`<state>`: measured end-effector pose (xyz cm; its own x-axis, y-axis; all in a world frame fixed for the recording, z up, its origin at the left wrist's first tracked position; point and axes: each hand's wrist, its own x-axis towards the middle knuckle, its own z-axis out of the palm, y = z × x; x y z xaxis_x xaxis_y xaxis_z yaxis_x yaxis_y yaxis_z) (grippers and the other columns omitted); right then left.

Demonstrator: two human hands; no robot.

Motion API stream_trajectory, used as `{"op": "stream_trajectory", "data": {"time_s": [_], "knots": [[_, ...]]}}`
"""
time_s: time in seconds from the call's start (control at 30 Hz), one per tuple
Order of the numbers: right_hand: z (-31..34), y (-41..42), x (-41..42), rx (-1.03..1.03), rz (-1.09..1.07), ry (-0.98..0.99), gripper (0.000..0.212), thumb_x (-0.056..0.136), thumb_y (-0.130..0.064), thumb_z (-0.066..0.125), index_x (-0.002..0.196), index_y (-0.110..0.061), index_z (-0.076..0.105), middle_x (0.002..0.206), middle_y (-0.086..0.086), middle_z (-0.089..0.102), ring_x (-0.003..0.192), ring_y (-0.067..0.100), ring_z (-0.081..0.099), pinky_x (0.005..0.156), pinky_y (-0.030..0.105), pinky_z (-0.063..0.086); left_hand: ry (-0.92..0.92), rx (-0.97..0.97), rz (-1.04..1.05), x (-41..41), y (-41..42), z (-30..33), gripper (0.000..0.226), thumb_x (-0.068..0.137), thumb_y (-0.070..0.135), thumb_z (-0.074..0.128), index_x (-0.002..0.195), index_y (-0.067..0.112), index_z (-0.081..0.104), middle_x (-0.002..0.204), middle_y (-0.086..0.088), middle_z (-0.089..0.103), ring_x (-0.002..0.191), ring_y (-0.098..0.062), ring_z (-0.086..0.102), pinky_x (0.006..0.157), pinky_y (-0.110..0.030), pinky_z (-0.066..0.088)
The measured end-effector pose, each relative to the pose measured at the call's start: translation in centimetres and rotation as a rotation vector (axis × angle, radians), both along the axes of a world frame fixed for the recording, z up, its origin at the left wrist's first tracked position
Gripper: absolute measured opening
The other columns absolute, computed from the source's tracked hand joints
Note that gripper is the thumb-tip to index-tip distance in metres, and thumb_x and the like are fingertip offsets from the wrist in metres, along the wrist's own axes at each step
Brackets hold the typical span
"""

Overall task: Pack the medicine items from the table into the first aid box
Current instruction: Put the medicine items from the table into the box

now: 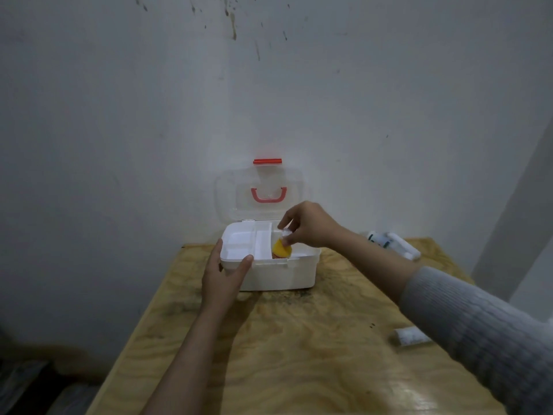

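Observation:
A white first aid box (pixel 284 275) stands open at the far side of the wooden table (pixel 299 354). Its clear lid (pixel 230 193) with a red handle leans back against the wall. A white divided tray (pixel 239 241) fills the box's left part. My left hand (pixel 224 277) grips the box's front left corner, thumb on the rim. My right hand (pixel 308 224) pinches the clear cap of a small yellow bottle (pixel 281 249), which hangs in the box's right compartment. White medicine items (pixel 392 242) lie at the far right. A white packet (pixel 410 336) rests by my right sleeve.
A stained grey wall stands right behind the box. The table ends just left of my left arm, with dark floor below. My grey-sleeved right forearm crosses the table's right side.

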<state>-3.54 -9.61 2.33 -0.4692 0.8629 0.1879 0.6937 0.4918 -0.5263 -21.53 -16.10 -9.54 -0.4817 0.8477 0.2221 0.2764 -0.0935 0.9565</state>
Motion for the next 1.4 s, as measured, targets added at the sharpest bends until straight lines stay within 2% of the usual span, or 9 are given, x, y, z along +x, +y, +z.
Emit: {"op": "stream_trajectory", "data": {"time_s": [0.13, 0.4, 0.53, 0.73, 0.87, 0.97, 1.07, 1.17, 1.4], "knots": [[-1.7, -0.1, -0.5, -0.025, -0.007, 0.036, 0.033, 0.062, -0.011, 0.084, 0.092, -0.008, 0.072, 0.081, 0.003, 0.067, 0.070, 0.011, 0.062, 0.070, 0.027, 0.055, -0.014, 0.028, -0.005, 0.1, -0.1, -0.1, 0.077, 0.077, 0.036, 0.074, 0.143, 0.024, 0.038, 0.145, -0.001, 0.044, 0.128, -0.023, 0.045, 0.096, -0.042, 0.050], [-2.5, 0.2, 0.6, -0.056, 0.079, 0.072, 0.032, 0.076, -0.009, 0.074, 0.107, -0.009, 0.069, 0.107, 0.009, 0.072, 0.091, 0.015, 0.067, 0.088, 0.030, 0.055, 0.005, 0.019, 0.014, 0.1, 0.1, -0.5, 0.078, 0.077, 0.040, 0.073, 0.144, 0.027, 0.035, 0.147, -0.001, 0.041, 0.130, -0.024, 0.043, 0.096, -0.046, 0.050], [-3.0, 0.0, 0.5, 0.028, 0.070, 0.071, 0.025, 0.080, -0.010, 0.070, 0.106, -0.007, 0.070, 0.109, 0.008, 0.072, 0.085, 0.007, 0.060, 0.078, 0.012, 0.045, 0.002, 0.025, 0.024, 0.4, 0.0, -0.3, 0.077, 0.078, 0.036, 0.073, 0.144, 0.025, 0.035, 0.147, -0.002, 0.041, 0.129, -0.024, 0.044, 0.094, -0.043, 0.051], [-3.3, 0.6, 0.4, 0.060, 0.062, 0.101, 0.021, 0.080, -0.010, 0.071, 0.100, -0.006, 0.072, 0.103, 0.009, 0.073, 0.082, 0.006, 0.060, 0.079, 0.014, 0.048, 0.005, 0.022, 0.028, 0.4, -0.1, -0.1, 0.076, 0.078, 0.036, 0.072, 0.144, 0.025, 0.036, 0.147, -0.002, 0.042, 0.128, -0.024, 0.044, 0.095, -0.043, 0.051], [-3.6, 0.8, 0.4, 0.077, 0.045, 0.131, 0.017, 0.080, -0.009, 0.070, 0.097, -0.006, 0.073, 0.100, 0.009, 0.074, 0.081, 0.007, 0.060, 0.070, 0.006, 0.045, 0.003, 0.017, 0.027, 0.4, -0.1, -0.2, 0.076, 0.078, 0.037, 0.072, 0.144, 0.025, 0.036, 0.147, -0.002, 0.041, 0.130, -0.025, 0.044, 0.095, -0.045, 0.051], [-3.9, 0.7, 0.9, 0.066, 0.029, 0.145, 0.020, 0.081, -0.007, 0.068, 0.100, -0.005, 0.072, 0.104, 0.010, 0.072, 0.083, 0.009, 0.059, 0.078, 0.015, 0.050, -0.003, 0.013, 0.024, 0.3, 0.0, -0.2, 0.077, 0.077, 0.038, 0.072, 0.144, 0.026, 0.036, 0.147, -0.002, 0.041, 0.129, -0.025, 0.044, 0.095, -0.048, 0.050], [-4.6, 0.4, 1.8, 0.075, 0.011, 0.160, 0.023, 0.083, -0.002, 0.062, 0.104, -0.006, 0.070, 0.106, 0.009, 0.071, 0.085, 0.008, 0.058, 0.070, 0.005, 0.044, 0.007, 0.010, 0.024, 0.2, 0.1, -0.3, 0.077, 0.077, 0.039, 0.072, 0.143, 0.027, 0.036, 0.148, -0.002, 0.041, 0.130, -0.025, 0.044, 0.095, -0.048, 0.050], [-4.8, 0.1, 3.0, 0.083, -0.015, 0.188, 0.024, 0.084, -0.003, 0.060, 0.105, -0.008, 0.070, 0.105, 0.008, 0.072, 0.085, 0.010, 0.061, 0.071, 0.006, 0.044, 0.007, 0.011, 0.024, 0.2, 0.2, -0.5, 0.077, 0.077, 0.039, 0.072, 0.144, 0.027, 0.036, 0.148, -0.001, 0.041, 0.130, -0.025, 0.043, 0.097, -0.048, 0.049], [-4.4, 1.0, 10.9, 0.185, -0.245, 0.242, 0.019, 0.083, -0.005, 0.060, 0.096, -0.011, 0.073, 0.092, 0.003, 0.074, 0.073, 0.009, 0.063, 0.066, 0.005, 0.041, -0.020, 0.029, 0.026, -0.2, 0.3, -0.7, 0.075, 0.077, 0.037, 0.074, 0.143, 0.028, 0.038, 0.147, 0.002, 0.042, 0.129, -0.023, 0.046, 0.099, -0.046, 0.048]]}}
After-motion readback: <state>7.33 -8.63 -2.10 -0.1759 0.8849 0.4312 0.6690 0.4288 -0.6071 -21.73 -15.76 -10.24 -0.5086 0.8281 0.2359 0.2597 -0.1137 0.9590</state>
